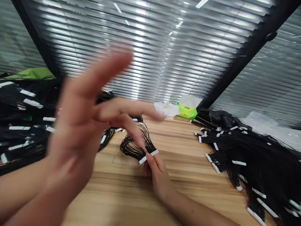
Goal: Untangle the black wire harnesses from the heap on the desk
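Observation:
My left hand (82, 125) is raised close to the camera, blurred, with its fingers spread and nothing between them. Lower and farther off, my right hand (156, 175) pinches the white connector strip (143, 160) of a looped black cable bundle (131, 146). The bundle's thin wires curve up and back behind my left fingers, over the wooden table (188, 157). A second white connector end (154, 153) sits beside my right thumb.
A large heap of black cables with white ends (256, 166) covers the right side. Another cable heap (23, 119) lies at the left. A green tissue pack (187, 111) stands at the back, before the window blinds.

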Demonstrator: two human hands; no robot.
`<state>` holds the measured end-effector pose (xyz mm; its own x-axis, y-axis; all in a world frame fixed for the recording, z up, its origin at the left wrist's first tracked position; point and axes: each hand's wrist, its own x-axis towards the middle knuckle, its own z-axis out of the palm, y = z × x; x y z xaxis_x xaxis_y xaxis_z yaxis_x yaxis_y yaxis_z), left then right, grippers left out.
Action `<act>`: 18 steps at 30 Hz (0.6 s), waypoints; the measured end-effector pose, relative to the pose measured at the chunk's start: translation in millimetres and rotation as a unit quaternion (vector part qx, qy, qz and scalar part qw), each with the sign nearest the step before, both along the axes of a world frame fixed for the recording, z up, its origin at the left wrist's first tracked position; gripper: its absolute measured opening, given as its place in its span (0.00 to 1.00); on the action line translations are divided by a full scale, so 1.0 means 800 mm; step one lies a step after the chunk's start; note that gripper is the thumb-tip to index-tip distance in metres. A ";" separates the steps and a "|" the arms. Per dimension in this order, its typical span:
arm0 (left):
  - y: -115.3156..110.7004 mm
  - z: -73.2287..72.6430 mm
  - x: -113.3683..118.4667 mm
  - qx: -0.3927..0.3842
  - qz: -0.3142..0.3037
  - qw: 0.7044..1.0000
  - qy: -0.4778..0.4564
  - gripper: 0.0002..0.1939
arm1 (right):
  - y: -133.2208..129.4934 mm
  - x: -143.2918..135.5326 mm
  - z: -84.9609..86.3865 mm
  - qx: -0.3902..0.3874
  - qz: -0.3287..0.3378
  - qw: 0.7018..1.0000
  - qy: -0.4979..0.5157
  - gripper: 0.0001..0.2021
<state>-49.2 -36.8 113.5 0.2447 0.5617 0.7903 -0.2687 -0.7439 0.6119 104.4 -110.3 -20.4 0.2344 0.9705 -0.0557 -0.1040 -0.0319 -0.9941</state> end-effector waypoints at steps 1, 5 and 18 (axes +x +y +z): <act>0.007 -0.017 0.001 0.010 -0.056 0.998 0.035 0.14 | 0.000 0.000 -0.001 0.005 0.006 1.000 0.003 0.23; 0.044 -0.095 -0.006 0.084 -0.012 0.964 0.253 0.24 | -0.001 0.000 -0.003 0.025 -0.003 1.000 -0.005 0.23; 0.070 -0.132 0.003 0.170 0.063 0.949 0.257 0.06 | -0.001 -0.002 0.008 0.006 0.032 0.999 -0.038 0.25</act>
<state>-47.0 19.3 7.5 0.5948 0.3466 0.7253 0.1044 -0.9279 0.3578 103.2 -110.7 -14.2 0.1752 0.9841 -0.0282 -0.0268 -0.0238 -0.9994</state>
